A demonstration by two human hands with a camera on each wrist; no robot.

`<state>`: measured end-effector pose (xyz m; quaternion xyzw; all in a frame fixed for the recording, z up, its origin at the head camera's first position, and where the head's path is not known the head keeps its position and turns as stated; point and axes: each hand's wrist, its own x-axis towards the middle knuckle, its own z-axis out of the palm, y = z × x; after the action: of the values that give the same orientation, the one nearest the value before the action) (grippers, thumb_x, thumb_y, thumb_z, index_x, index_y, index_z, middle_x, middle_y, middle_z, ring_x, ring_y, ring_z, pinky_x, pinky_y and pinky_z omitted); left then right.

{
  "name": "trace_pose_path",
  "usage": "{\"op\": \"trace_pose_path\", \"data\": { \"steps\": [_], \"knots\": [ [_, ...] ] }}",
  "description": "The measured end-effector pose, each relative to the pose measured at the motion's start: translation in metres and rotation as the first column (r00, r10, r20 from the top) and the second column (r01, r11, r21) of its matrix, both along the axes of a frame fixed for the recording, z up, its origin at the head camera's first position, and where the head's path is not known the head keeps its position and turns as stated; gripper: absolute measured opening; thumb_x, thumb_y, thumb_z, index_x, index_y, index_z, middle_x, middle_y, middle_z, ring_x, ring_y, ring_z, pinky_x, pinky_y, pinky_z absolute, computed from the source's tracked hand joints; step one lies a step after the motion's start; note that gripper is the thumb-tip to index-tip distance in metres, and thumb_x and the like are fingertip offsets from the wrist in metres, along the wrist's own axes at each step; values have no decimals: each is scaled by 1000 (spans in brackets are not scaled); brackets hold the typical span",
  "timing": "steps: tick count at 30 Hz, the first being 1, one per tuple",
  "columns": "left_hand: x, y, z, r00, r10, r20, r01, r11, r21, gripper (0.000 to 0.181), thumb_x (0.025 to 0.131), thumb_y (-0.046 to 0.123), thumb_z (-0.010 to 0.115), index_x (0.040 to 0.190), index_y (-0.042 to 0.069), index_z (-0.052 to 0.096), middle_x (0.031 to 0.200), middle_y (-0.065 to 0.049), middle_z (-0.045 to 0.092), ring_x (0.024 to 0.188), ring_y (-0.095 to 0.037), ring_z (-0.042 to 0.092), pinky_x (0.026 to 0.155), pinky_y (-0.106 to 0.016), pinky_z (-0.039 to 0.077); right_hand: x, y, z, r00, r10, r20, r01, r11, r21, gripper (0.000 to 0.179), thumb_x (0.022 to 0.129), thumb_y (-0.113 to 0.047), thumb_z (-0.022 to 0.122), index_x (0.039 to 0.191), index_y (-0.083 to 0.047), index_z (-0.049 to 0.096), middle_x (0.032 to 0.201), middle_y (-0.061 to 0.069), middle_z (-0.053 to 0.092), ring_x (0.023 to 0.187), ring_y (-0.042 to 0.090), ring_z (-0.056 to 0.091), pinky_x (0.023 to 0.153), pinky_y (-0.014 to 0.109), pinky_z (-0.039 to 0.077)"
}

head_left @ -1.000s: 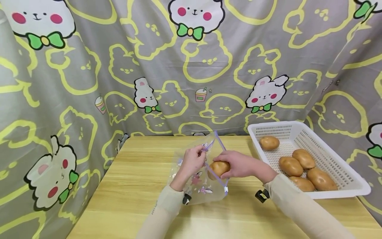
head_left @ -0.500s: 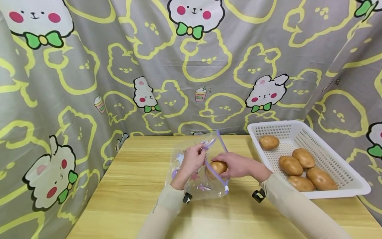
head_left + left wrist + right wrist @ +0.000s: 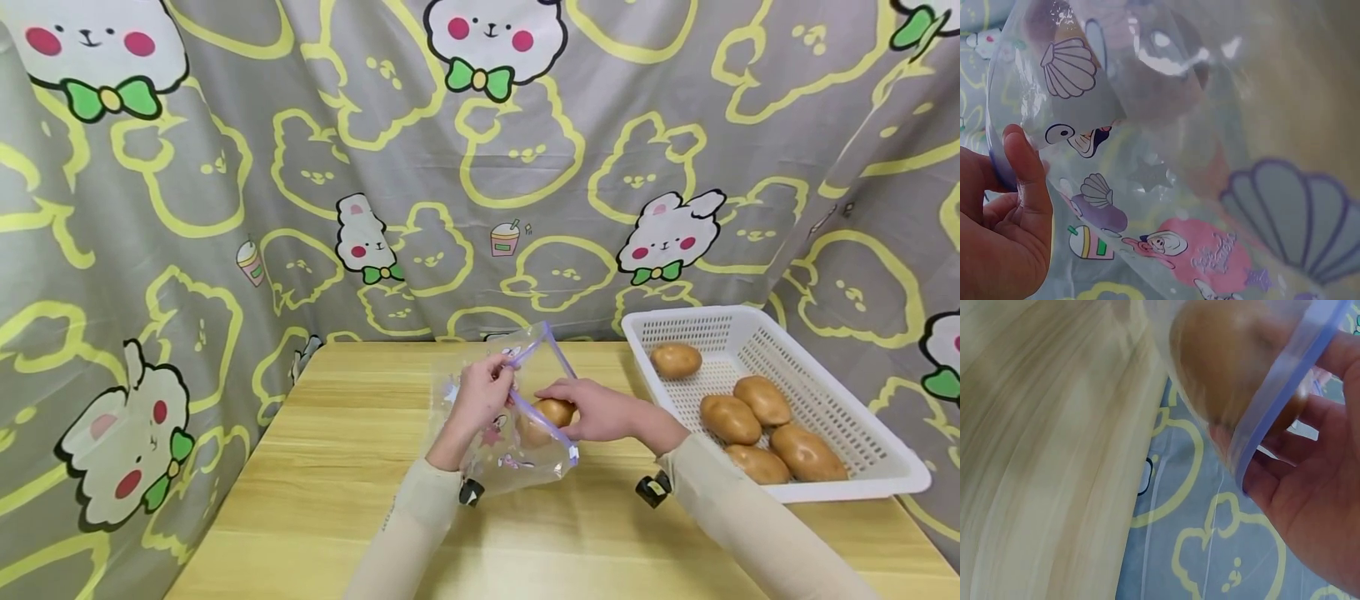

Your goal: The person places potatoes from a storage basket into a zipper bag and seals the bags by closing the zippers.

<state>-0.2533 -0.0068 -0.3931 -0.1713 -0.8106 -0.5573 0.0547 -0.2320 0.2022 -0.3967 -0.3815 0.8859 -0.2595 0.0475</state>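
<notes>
My left hand [image 3: 480,398] pinches the purple-edged mouth of a clear zipper bag [image 3: 517,458] printed with shells and cartoon figures. In the left wrist view, thumb and fingers [image 3: 1025,162] grip that edge at the left. The mouth gapes toward the right. My right hand [image 3: 603,410] holds a brown potato [image 3: 553,412] at the opening, its fingers reaching inside past the purple zip strip [image 3: 1291,387]. Through the clear film, the right wrist view shows most of the potato [image 3: 1216,362] within the bag. A white slider [image 3: 573,452] sits at the mouth's lower corner.
A white perforated basket [image 3: 892,467] stands at the right of the wooden table [image 3: 337,500]. Inside it lie several potatoes, one of them [image 3: 677,360] apart near the far left corner. A grey patterned curtain [image 3: 450,175] hangs behind and along both sides.
The right hand has carried the potato slightly deeper into the bag, so more of it shows behind the film. The bag's lower corner with the slider has risen a little. The left hand keeps its pinch.
</notes>
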Motion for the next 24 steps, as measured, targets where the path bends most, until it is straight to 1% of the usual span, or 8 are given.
{"op": "trace_pose_path", "data": {
  "steps": [2,4,9,13,16,19,21,24],
  "knots": [
    [-1,0,0,1000,0,5,0,1000,10,19,92,1,47,94,-3,66,63,-5,57,46,-11,55,44,-27,52,0,2,2,1000,-2,23,2,1000,-17,54,83,-16,72,130,3,52,118,8,59,95,15,58,78,29,52],
    [-1,0,0,1000,2,7,-2,1000,17,20,92,1,47,94,-3,66,63,-5,57,46,-10,55,44,-26,52,1,4,3,1000,-3,20,4,1000,-19,54,84,-17,71,130,2,53,118,7,59,95,14,59,79,28,52],
    [-2,-1,0,1000,-11,12,11,1000,29,20,92,1,48,96,-5,66,63,-6,58,46,-11,55,43,-26,51,2,9,9,998,-10,-61,9,1000,-22,50,83,-20,73,127,-2,56,118,6,60,96,14,59,79,31,51],
    [-2,-2,0,1000,-23,9,22,999,37,18,92,0,49,96,-7,65,63,-6,58,45,-11,54,44,-27,52,2,16,16,993,-37,-110,33,999,-41,47,83,-21,74,125,-6,59,114,4,61,88,15,58,76,34,51],
    [-2,-1,-1,1000,-22,5,21,999,36,18,92,0,49,96,-7,65,63,-6,58,45,-11,54,44,-27,52,0,26,18,991,-67,-112,61,996,-57,47,83,-20,73,125,-6,59,114,3,61,89,17,59,77,35,52],
    [-2,-1,-1,1000,-19,-1,19,999,28,18,91,0,49,94,-5,66,63,-6,58,45,-11,54,44,-27,52,-4,40,20,989,-107,-100,97,991,-94,45,84,-17,73,124,-4,59,115,6,62,98,23,59,81,39,52],
    [-2,-1,-1,1000,-20,-9,20,1000,23,18,91,0,49,93,-3,67,62,-5,58,45,-11,55,44,-27,52,-6,53,21,984,-149,-93,138,984,-112,44,83,-15,73,123,-3,60,117,8,62,102,25,59,82,40,52],
    [-1,-1,-1,1000,-20,-13,20,1000,15,18,92,0,49,93,-2,67,62,-5,58,45,-11,55,44,-27,53,-12,75,23,973,-212,-88,201,972,-119,42,83,-15,73,120,-1,61,114,8,63,100,24,59,81,40,53]
  ]
}}
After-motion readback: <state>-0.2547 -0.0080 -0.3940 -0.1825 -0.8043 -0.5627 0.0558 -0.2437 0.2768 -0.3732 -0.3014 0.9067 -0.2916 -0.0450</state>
